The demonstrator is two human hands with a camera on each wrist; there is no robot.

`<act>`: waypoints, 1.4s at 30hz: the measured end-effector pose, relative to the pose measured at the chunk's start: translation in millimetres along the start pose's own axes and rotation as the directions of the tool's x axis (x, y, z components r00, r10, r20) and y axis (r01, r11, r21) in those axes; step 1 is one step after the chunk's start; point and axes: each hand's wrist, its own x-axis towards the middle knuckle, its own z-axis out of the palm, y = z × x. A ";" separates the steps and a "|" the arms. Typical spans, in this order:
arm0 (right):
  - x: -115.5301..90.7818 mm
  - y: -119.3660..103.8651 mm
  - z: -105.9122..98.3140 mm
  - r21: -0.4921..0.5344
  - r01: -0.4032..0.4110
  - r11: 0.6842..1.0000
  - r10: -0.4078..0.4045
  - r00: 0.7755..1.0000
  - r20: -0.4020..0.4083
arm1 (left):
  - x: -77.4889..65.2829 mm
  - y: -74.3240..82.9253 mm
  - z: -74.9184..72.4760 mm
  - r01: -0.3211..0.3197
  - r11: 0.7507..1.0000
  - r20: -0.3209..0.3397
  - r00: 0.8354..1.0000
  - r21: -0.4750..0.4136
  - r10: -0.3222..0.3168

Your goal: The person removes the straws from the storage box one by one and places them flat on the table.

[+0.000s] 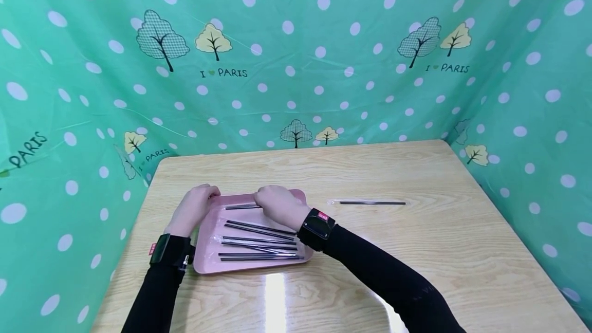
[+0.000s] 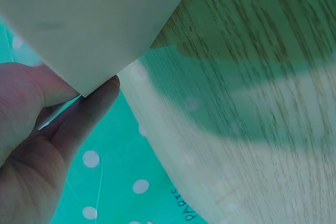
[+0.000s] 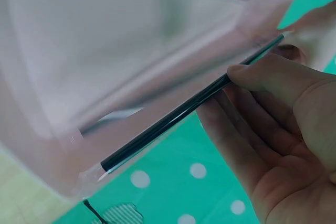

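Note:
A pink tray (image 1: pixel 250 267) lies at the left of the table, with several black straws (image 1: pixel 259 257) in clear wrappers inside it. My left hand (image 1: pixel 196 207) pinches the tray's far left corner between thumb and fingers; in the left wrist view the tray's pale outer side (image 2: pixel 105 19) rises above that hand (image 2: pixel 52 108). Over the tray's far side, my right hand (image 1: pixel 279 204) pinches a wrapped black straw (image 3: pixel 168 116) between thumb and fingers, and its left end points along the far wall.
To the right of the tray, another wrapped black straw (image 1: pixel 372 203) lies on the wooden table (image 1: pixel 416 261). A green polka-dot cloth (image 1: pixel 319 96) hangs behind the table and along both sides.

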 end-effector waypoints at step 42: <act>-190.9 159.1 -4.7 0.060 -0.328 0.943 0.332 0.937 -0.111 | -1.3 6.6 -4.5 0.018 1.000 0.005 1.000 -0.007 -0.018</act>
